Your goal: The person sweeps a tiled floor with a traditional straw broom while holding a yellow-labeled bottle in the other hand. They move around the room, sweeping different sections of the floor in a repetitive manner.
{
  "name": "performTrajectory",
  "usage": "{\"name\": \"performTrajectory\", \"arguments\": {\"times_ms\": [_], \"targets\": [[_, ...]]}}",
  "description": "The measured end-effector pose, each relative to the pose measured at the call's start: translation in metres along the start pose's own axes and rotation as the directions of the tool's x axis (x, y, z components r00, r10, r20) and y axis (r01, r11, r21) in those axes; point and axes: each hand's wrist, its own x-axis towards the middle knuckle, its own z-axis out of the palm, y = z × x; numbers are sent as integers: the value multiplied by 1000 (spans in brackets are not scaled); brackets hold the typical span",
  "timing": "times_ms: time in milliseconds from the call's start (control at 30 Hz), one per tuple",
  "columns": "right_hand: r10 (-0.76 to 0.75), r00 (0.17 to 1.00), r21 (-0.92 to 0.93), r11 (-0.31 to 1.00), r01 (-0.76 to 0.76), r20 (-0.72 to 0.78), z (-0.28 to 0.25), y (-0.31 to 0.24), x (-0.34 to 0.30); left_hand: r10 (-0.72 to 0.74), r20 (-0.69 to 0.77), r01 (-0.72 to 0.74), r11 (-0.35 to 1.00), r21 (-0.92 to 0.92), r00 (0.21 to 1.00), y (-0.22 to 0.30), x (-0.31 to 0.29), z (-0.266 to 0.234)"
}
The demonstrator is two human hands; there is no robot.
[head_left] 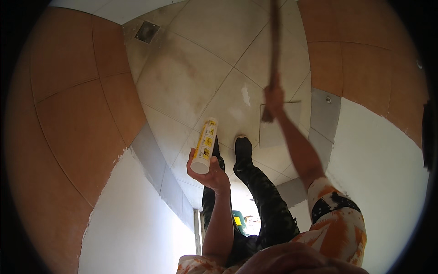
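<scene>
My left hand [207, 176] is closed around a white cylindrical container [206, 144] with a yellow printed label. It is held tilted, with its round white end toward me; I cannot tell what kind of container it is. My right hand [274, 99], on the outstretched arm, grips a long brown stick [274, 43] near its lower end. The stick runs up out of the top of the view, blurred by motion, so its far end is hidden. Below both hands lies a beige tiled floor [187, 68] with dark smudges and a few pale marks.
A square floor drain [147, 32] sits at the far left. Brown tiled walls [68, 109] rise on both sides, with white plastered areas [132, 219] and grey tile bands. A square cover [280, 123] is set in the floor at right. My shoe [243, 148] stands beside it.
</scene>
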Motion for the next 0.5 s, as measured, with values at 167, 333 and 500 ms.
{"name": "performTrajectory", "arguments": {"times_ms": [167, 333, 500], "targets": [[-173, 985, -242, 956, 166, -6, -96, 67, 160, 60, 108, -58, 998, -19, 992, 0, -3, 17], [-76, 993, -175, 983, 59, -95, -110, 125, 169, 8, 134, -4, 1000, -31, 991, 6, -9, 33], [-169, 980, 62, 985, 163, 108, -58, 76, 146, 97, 198, -96, 995, -15, 975, 7, -13, 42]]}}
